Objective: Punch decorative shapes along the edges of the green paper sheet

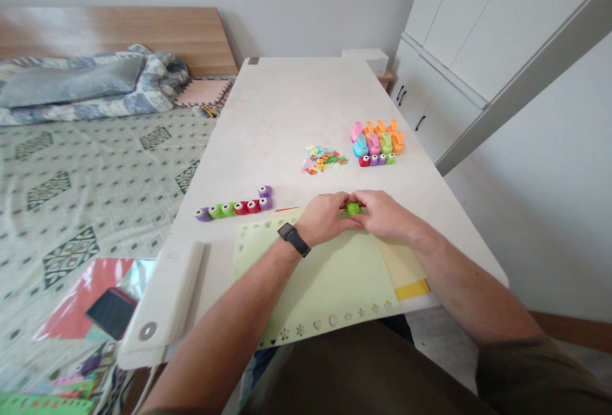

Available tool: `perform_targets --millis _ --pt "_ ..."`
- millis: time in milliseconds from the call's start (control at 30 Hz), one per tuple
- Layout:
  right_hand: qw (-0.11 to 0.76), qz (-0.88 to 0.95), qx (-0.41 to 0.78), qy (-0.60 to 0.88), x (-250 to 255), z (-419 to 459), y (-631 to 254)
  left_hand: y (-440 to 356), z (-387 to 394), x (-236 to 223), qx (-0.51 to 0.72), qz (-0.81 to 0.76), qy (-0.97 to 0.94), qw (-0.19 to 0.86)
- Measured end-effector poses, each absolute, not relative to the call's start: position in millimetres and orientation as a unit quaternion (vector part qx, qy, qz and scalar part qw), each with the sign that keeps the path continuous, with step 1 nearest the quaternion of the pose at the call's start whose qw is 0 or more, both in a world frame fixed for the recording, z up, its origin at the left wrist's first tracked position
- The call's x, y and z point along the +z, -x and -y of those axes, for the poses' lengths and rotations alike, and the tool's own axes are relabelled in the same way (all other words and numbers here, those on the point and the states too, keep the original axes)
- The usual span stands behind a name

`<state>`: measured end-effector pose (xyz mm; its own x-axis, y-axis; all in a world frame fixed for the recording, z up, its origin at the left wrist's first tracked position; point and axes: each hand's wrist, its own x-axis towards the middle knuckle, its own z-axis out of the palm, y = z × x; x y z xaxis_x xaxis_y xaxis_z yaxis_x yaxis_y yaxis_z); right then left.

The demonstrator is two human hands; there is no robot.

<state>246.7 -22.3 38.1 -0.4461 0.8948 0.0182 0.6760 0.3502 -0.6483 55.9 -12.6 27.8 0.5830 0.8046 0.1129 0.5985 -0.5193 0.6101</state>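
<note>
A small green craft punch (353, 208) sits between my two hands at the far edge of the pale green paper (329, 281). My left hand (324, 216), below a black watch, is closed with its fingertips at the punch. Also closed, my right hand (384, 214) grips the punch from the other side. Punched shapes, among them hearts, stars and flowers, run along the paper's near edge and far left corner. Yellowish sheets (406, 262) lie beneath it. My fingers partly cover the punch and the paper's edge there.
Beyond my left hand stands a row of small purple, green and red punches (240, 208). Colourful paper cut-outs (321, 159) lie in a pile. Larger punches (373, 143) stand at the right. A white device (165, 300) occupies the table's near left edge, beside the bed (109, 173).
</note>
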Motion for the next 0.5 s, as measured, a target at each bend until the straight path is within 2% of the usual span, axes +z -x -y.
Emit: perform_targets --millis 500 --pt "0.199 0.797 0.310 0.478 33.5 19.1 -248.7 -52.0 12.6 27.1 0.196 -0.418 -0.846 0.267"
